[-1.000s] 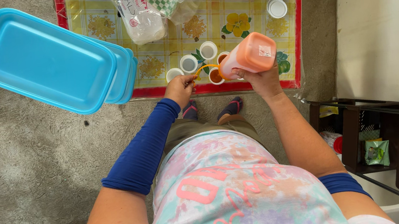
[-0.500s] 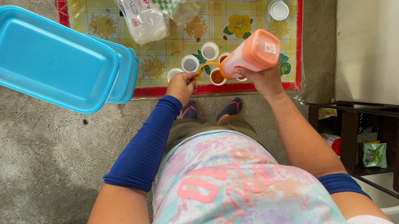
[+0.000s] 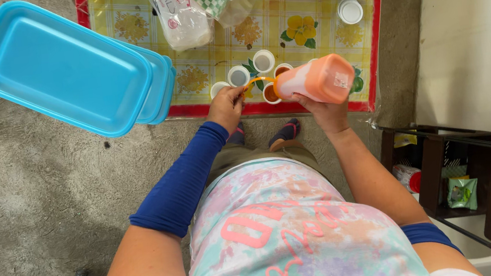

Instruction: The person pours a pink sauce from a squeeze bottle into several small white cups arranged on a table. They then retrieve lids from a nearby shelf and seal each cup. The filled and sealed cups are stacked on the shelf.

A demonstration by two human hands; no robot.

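My right hand (image 3: 324, 110) grips an orange squeeze bottle (image 3: 316, 79), tipped on its side with its thin nozzle pointing left over several small white cups (image 3: 263, 62). Two of the cups, including one (image 3: 271, 94) right under the nozzle, hold orange sauce; the others look unfilled. My left hand (image 3: 226, 104) pinches a small cup (image 3: 218, 89) at the near edge of the table. The cups stand on a yellow flowered tablecloth (image 3: 212, 61) with a red border.
Stacked blue plastic lids (image 3: 65, 69) overhang the table's left corner. A clear bag of white containers (image 3: 182, 15) and a green checkered cloth lie at the back, a white lid (image 3: 350, 11) at the right. A dark shelf (image 3: 478, 179) with packets stands at my right.
The bottle's nozzle has shifted slightly left over the cups. My left hand has stayed at the near cup.
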